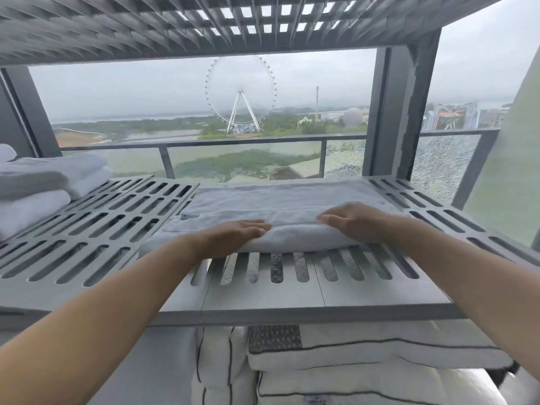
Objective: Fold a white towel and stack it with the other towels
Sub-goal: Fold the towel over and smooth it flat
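A white towel (286, 206), folded into a long band, lies across the middle of a grey slatted shelf (96, 229). My left hand (233, 236) lies flat on the towel's near left part, fingers straight and pointing right. On the near right part my right hand (353, 222) presses down, fingers straight and pointing left. Both hands cover the front fold. A stack of folded white towels (43, 182) stands at the shelf's far left, apart from both hands.
Another slatted shelf (175, 21) hangs close overhead. White pillows with dark piping (365, 363) fill the level below. A grey upright post (403, 112) stands at the back right, with a balcony railing (233, 143) behind the rack.
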